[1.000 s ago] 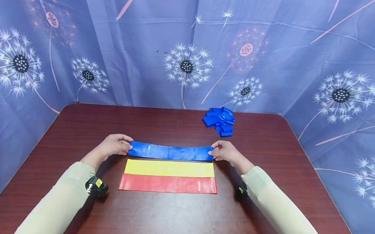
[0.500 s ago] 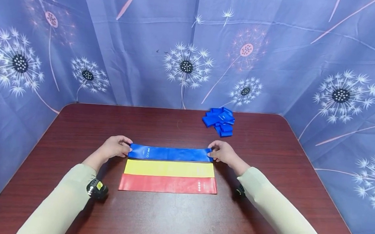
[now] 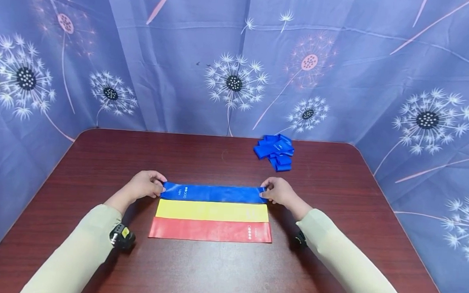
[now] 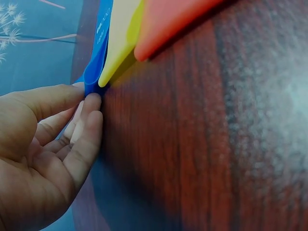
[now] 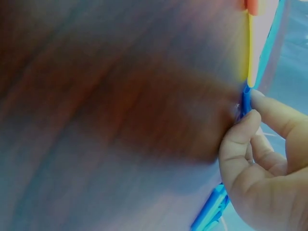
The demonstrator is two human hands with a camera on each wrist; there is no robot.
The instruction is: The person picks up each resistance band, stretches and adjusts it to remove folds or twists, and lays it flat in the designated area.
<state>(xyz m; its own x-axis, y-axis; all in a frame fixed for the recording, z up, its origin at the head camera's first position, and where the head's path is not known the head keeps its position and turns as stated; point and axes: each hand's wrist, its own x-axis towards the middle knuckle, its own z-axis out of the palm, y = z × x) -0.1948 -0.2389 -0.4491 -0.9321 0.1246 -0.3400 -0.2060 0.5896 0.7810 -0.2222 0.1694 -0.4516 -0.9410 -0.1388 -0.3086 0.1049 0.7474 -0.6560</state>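
Note:
A flat blue band [image 3: 215, 193] lies stretched sideways just behind a yellow band [image 3: 212, 211], whose front edge meets a red band [image 3: 209, 230]. My left hand [image 3: 145, 184] pinches the blue band's left end between thumb and fingers. At the other end, my right hand [image 3: 281, 192] pinches the same band. In the left wrist view, the left hand [image 4: 53, 139] holds the looped end of the blue band [image 4: 96, 67], beside the yellow band's tip [image 4: 115, 57]. The right wrist view shows the right hand [image 5: 269, 154] gripping the blue end [image 5: 247, 100].
A loose pile of folded blue bands [image 3: 275, 151] sits near the back edge of the dark red wooden table [image 3: 218, 275]. Behind and at both sides hangs a blue curtain [image 3: 174, 71] with dandelion prints. Each wrist carries a small black camera.
The blue band has come down slightly toward me, closing the gap to the yellow band, and it now lies flatter. My right hand shifted a little left and both hands still hold its ends.

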